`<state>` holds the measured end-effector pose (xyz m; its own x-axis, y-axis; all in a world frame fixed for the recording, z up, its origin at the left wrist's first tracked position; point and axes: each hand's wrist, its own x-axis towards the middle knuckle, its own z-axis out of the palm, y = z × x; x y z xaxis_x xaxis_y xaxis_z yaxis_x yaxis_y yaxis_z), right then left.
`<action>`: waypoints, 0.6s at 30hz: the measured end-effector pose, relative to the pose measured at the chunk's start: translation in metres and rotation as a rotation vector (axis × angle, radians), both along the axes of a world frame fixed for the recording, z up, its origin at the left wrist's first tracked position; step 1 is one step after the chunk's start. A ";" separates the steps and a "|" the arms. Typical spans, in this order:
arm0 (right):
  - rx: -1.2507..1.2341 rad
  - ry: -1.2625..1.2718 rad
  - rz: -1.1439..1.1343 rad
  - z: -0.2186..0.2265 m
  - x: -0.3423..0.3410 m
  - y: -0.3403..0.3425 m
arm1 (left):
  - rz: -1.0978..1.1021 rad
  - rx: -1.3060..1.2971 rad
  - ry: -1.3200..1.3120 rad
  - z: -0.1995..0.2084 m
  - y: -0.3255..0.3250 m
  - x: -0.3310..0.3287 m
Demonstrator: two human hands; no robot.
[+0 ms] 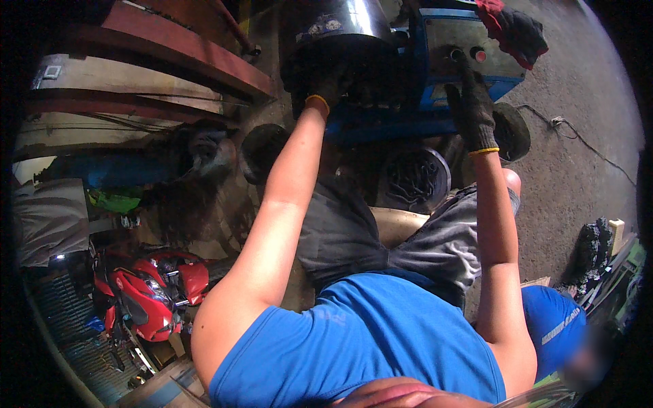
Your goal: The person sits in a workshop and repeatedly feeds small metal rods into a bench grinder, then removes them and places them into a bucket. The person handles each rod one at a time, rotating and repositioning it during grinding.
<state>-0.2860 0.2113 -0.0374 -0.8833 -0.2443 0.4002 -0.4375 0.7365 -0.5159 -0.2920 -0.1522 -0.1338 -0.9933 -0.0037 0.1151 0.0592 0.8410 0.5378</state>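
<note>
A blue machine stands in front of my knees, with a control panel [442, 34] that carries a red button [479, 54] and a dark button [455, 54]. My right hand [474, 112], in a dark knitted glove, has its fingers stretched and spread; one fingertip is at the dark button, touching or just short of it. A shiny metal cylinder [360, 20] sits at the machine's left. My left hand [330, 88], gloved alike, reaches into deep shadow under the cylinder, where its fingers are hidden. A red and black cloth or glove [513, 30] lies over the panel's far corner.
Two dark wheels [511, 132] flank the machine's base. Between my knees stands a round container [445, 173] with dark strips inside. A red motorcycle [149, 299] and red steel beams [170, 54] are leftward. Rightward, a cable [578, 136] crosses the floor; another person [551, 330] is lower right.
</note>
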 end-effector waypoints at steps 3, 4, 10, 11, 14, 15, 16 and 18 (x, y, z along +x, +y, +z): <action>0.081 -0.001 -0.073 -0.003 -0.001 0.000 | 0.026 0.049 0.032 0.028 0.022 0.010; 0.109 0.003 -0.095 -0.006 -0.002 0.000 | 0.038 0.112 0.036 0.028 0.023 0.010; 0.201 0.016 -0.142 -0.013 -0.004 -0.010 | -0.005 0.022 0.100 -0.005 -0.002 0.000; 0.186 0.000 -0.142 -0.014 -0.002 -0.009 | -0.025 -0.062 0.097 -0.002 -0.001 0.000; 0.150 -0.045 -0.120 -0.013 0.003 -0.009 | -0.059 -0.107 0.114 -0.005 -0.003 -0.003; 0.145 -0.059 -0.100 -0.011 0.003 -0.009 | -0.061 -0.089 0.124 -0.008 -0.007 -0.003; 0.140 -0.073 -0.079 -0.009 0.003 -0.009 | -0.050 -0.094 0.107 -0.011 -0.011 -0.001; 0.134 -0.096 -0.092 -0.012 0.001 -0.005 | -0.052 -0.092 0.073 -0.005 -0.003 -0.003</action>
<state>-0.2850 0.2067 -0.0494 -0.9371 -0.2056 0.2821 -0.3180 0.8361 -0.4471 -0.2952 -0.1554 -0.1385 -0.9810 0.0612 0.1842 0.1397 0.8814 0.4512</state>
